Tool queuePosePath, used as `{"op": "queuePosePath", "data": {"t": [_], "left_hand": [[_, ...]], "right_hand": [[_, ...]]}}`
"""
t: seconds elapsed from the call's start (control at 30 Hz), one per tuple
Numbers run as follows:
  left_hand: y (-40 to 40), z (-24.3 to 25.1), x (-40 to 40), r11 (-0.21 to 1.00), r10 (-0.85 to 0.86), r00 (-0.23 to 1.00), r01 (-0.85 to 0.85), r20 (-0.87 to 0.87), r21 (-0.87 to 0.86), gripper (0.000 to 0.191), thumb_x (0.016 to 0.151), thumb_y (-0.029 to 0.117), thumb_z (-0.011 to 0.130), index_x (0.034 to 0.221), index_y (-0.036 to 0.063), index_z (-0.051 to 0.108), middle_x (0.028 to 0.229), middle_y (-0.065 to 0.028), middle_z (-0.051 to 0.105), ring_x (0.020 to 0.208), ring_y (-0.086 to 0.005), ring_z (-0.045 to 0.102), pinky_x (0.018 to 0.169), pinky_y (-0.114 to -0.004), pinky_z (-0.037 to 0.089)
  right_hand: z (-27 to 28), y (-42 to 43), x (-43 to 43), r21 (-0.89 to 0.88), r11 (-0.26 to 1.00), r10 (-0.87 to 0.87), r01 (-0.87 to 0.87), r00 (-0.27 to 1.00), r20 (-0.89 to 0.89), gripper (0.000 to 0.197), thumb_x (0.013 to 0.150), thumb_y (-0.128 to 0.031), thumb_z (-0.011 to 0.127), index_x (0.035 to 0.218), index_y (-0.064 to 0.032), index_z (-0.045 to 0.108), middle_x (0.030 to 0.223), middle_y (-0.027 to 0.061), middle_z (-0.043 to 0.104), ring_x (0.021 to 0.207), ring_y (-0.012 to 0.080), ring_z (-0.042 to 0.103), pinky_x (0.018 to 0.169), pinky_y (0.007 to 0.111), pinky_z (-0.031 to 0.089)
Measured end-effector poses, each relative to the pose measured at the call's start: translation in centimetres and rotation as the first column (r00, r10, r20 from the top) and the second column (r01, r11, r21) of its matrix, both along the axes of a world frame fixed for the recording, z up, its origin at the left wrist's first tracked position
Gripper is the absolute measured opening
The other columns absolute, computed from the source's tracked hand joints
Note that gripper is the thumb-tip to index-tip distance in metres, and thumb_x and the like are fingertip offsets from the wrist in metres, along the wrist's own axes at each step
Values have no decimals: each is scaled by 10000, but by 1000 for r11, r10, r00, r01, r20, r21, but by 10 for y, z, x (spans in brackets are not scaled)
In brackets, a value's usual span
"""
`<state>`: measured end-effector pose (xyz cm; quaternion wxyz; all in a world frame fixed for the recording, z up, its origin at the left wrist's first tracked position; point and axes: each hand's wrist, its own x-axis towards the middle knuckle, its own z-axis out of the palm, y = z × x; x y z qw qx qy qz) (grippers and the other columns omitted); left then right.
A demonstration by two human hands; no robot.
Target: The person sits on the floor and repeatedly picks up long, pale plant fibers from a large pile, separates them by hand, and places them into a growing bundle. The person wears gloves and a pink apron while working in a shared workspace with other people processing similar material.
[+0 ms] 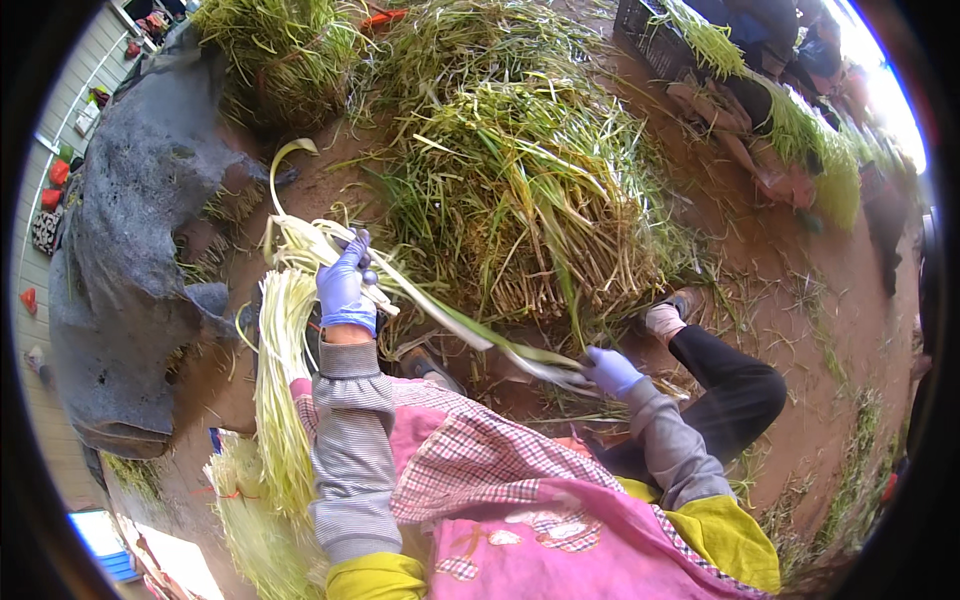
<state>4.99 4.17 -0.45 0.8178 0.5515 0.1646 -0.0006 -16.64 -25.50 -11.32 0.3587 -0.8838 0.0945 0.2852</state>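
Note:
My left hand (347,289), in a thin blue-violet glove, grips a small bunch of pale leek-like stalks (300,238) whose ends curl up and to the left. From that bunch a long green-and-white leaf (442,315) stretches down to the right. Its far end is blurred at my right hand (613,372), also gloved, with the fingers closed on it. Just below my left hand lies a thick row of pale yellow-green stalks (283,352). Ahead of both hands rises a large heap of untrimmed green stalks (525,187), its pale root ends facing me.
A grey felt blanket (127,247) drapes over something at the left. More green stalks (285,60) stand at the back left. Below left, a bundle (240,495) is tied with red string. Pale stalks (810,142) and a black crate (652,45) lie at upper right, near other people.

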Motion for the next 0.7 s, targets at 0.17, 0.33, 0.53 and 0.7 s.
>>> {"op": "queuePosePath", "data": {"t": [0.17,0.33,0.53,0.7], "left_hand": [[-45,-15,-28,936,-334,937,343,-100,85,175,766,137,720,892,73,618,672,27,554,519,-52,468,387,-172,314],[-62,-20,-47,901,-328,937,348,-117,259,366,797,391,678,954,65,628,722,12,583,547,-41,464,425,-172,311],[-56,-32,-55,680,-652,705,707,-278,195,269,875,286,583,982,43,623,715,-13,638,538,-34,516,416,-161,346],[-55,-14,-34,936,-275,951,298,139,-189,240,920,225,511,1077,46,536,919,-98,649,749,-121,625,598,-261,485]], "right_hand": [[46,41,50,419,890,-369,181,824,429,502,801,-352,645,1172,-36,523,1070,169,612,955,295,606,817,344,478],[89,95,145,787,602,-493,137,838,232,199,867,-201,583,972,-33,598,774,55,643,536,130,573,507,244,459],[27,44,202,883,293,-617,367,778,-118,169,875,-219,588,875,-52,610,738,16,623,526,51,537,481,179,442],[-65,-1,265,74,711,-614,699,568,548,399,736,-372,694,976,-68,598,880,103,643,804,262,626,722,350,483]]}}
